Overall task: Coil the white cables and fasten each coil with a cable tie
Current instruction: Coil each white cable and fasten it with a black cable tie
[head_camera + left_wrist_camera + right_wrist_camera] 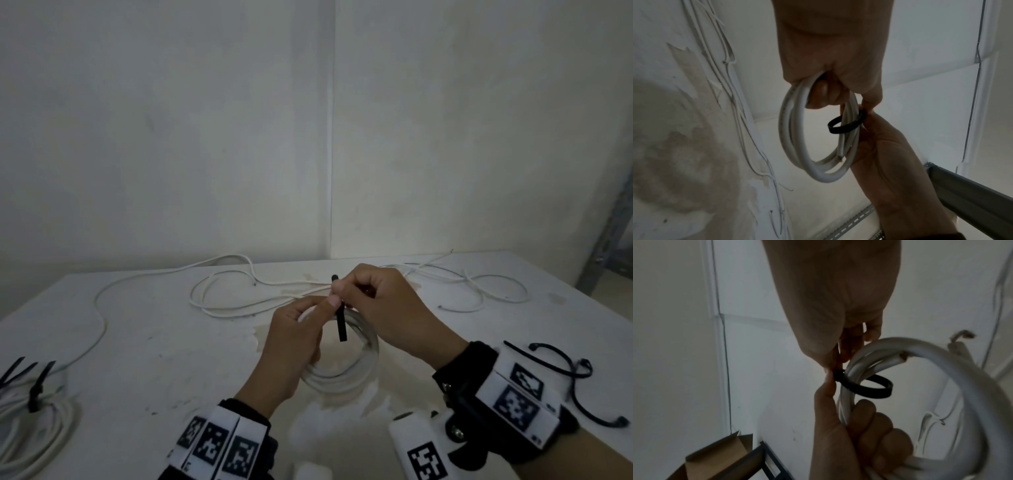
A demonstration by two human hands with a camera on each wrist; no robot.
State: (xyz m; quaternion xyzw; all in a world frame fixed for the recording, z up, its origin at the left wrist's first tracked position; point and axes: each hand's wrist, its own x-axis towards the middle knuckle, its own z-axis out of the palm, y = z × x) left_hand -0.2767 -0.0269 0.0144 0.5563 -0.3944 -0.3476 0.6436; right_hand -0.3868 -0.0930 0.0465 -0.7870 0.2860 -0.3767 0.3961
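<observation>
My left hand (296, 337) grips a coil of white cable (346, 375) above the table, fingers curled through the coil (795, 129). A black cable tie (341, 323) loops loosely around the coil's strands (846, 125) (869, 387). My right hand (376, 301) pinches the tie at its joint, where my left thumb also presses. The tie's free end sticks down over the coil in the head view. Loose white cables (236, 294) lie uncoiled on the table behind my hands.
A tied white coil (30, 421) with black ties lies at the table's left front. Spare black cable ties (579, 377) lie at the right front. More loose cable (479, 284) sprawls at the back right. A metal shelf post (609, 240) stands right of the table (154, 342).
</observation>
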